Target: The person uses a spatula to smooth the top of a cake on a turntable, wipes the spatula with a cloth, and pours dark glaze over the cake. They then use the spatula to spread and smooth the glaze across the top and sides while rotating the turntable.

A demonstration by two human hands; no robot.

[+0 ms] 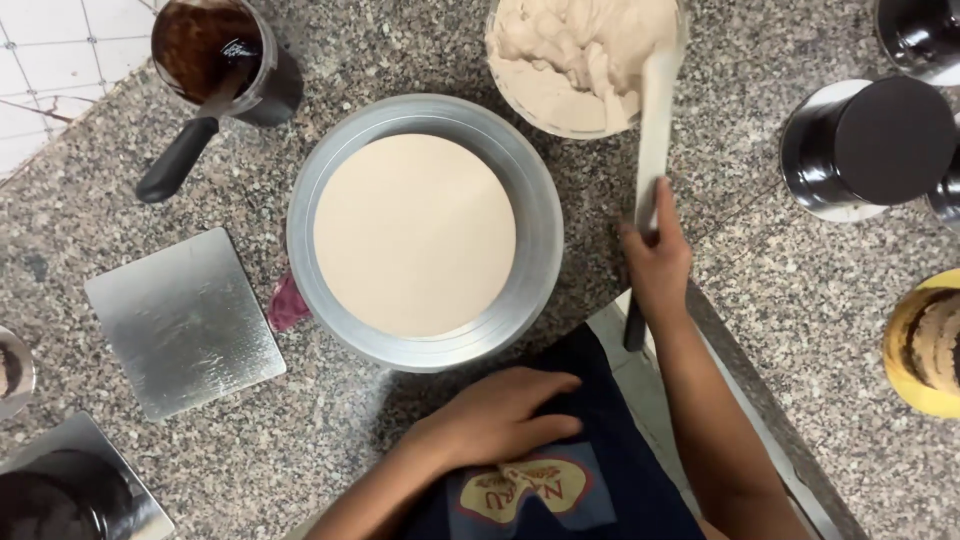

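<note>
View from above onto a speckled granite worktop (400, 430). In the middle sits a round metal turntable (425, 232) with a plain beige cake board (414, 234) lying flat on top of it, slightly off centre toward the left. A small pink scrap (287, 306), possibly a cloth or a smear, shows at the turntable's lower left edge.

The right hand (655, 262) is closed around the handle of a long white palette knife (656, 120). Its blade points away from the person and reaches into a bowl of pale brown cream (570, 55) at the top edge, just beyond the turntable. The hand is to the right of the turntable, not touching it.

The left hand (500, 415) lies flat, fingers together and holding nothing, on the person's dark blue apron (590, 480), just below the turntable's near rim.

To the left, a square silver cake board (183, 322) lies on the worktop. At the top left stands a dark container of chocolate sauce (212, 50) with a black-handled tool (185, 150) leaning out of it. On the right are a black cylindrical tin (868, 148) and, at the edge, part of a yellow-rimmed round cake (925, 342).
</note>
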